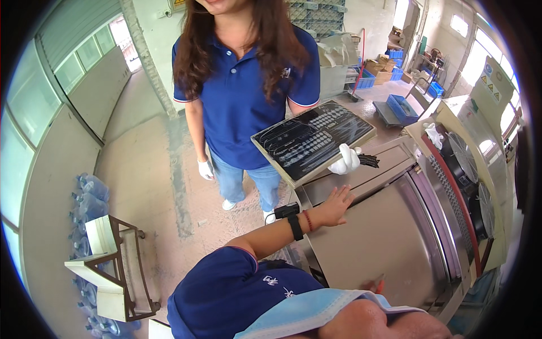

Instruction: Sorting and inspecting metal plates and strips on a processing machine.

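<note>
My left hand (337,204), its fingers spread, lies at the near edge of a steel-topped machine (372,237) and holds nothing. On that wrist are a black band with a small black device and a red beaded bracelet. My right hand (375,284) shows only as a few fingers low over the steel top; the rest is hidden. Just beyond my left hand, a co-worker's white-gloved hand (345,160) supports a flat box-like board (313,141) with a glossy black top and rows of pale marks. A bundle of thin black strips (368,161) sticks out beside that glove.
The co-worker (240,113) stands across from me. Large fans (464,161) and a roller (435,220) edge the machine's right side. At left are a wheeled metal frame (121,265) and several clear bottles (90,192). Blue crates (402,108) sit at the back right.
</note>
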`<action>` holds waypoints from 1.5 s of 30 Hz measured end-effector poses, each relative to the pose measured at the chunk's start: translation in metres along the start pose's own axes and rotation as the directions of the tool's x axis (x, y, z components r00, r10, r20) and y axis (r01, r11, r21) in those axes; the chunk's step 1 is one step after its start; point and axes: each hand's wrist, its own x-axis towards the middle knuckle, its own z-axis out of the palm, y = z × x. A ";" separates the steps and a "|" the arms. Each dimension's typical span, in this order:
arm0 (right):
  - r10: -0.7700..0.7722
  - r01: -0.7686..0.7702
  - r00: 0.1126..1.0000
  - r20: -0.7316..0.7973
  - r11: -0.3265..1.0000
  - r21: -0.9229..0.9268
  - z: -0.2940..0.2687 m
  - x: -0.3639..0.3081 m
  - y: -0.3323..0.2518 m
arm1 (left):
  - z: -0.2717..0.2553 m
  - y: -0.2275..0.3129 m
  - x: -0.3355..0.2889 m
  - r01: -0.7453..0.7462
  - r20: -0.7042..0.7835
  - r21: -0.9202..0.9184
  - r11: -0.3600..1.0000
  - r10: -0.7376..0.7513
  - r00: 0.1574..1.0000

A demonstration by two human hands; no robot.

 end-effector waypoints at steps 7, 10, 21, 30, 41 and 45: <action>-0.110 0.120 0.991 0.072 0.982 -0.145 0.028 0.033 -0.024 | 0.008 0.005 0.002 -0.032 -0.126 0.008 0.999 0.033 0.991; -0.081 0.081 0.997 0.011 0.990 -0.119 0.052 0.009 -0.050 | 0.011 0.011 0.005 -0.122 -0.047 -0.019 0.992 0.121 0.992; 0.229 -0.272 0.810 -0.540 0.962 0.000 -0.069 0.051 0.031 | -0.023 -0.005 -0.004 -0.139 -0.068 -0.058 0.989 0.135 0.989; 0.690 -0.471 0.282 -0.666 0.705 0.531 -0.050 -0.230 0.147 | -0.037 0.001 -0.032 -0.135 -0.007 -0.262 0.956 0.138 0.990; 0.781 -0.290 0.372 -0.502 0.612 0.736 0.057 -0.313 0.110 | -0.025 0.018 -0.033 -0.311 -0.049 -0.011 0.950 0.311 0.949; 0.548 -0.268 0.791 -0.274 0.712 0.649 0.080 -0.257 0.047 | -0.029 0.015 -0.039 -0.316 -0.028 -0.002 0.949 0.316 0.948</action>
